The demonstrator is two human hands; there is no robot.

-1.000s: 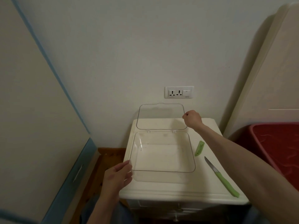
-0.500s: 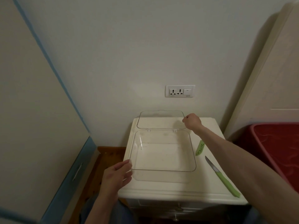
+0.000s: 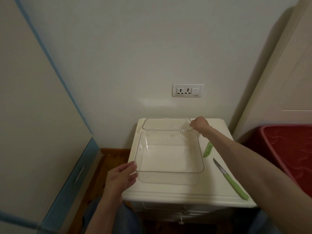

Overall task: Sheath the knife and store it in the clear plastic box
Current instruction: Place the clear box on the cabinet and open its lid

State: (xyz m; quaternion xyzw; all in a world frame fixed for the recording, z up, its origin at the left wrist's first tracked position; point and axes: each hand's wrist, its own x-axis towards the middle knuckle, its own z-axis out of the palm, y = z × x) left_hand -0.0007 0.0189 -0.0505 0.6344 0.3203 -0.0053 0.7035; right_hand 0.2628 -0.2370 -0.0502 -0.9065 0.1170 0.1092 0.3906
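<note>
Left hand, fingers straight, touched the clear plastic box at its 7 o'clock corner. The bare knife lay at the box's 4 o'clock, the sheath apart at 3. At 1 o'clock, right hand pinched the open lid.

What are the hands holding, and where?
The right hand pinches the lid at its right corner; the left hand just touches the box at its near corner.
</note>
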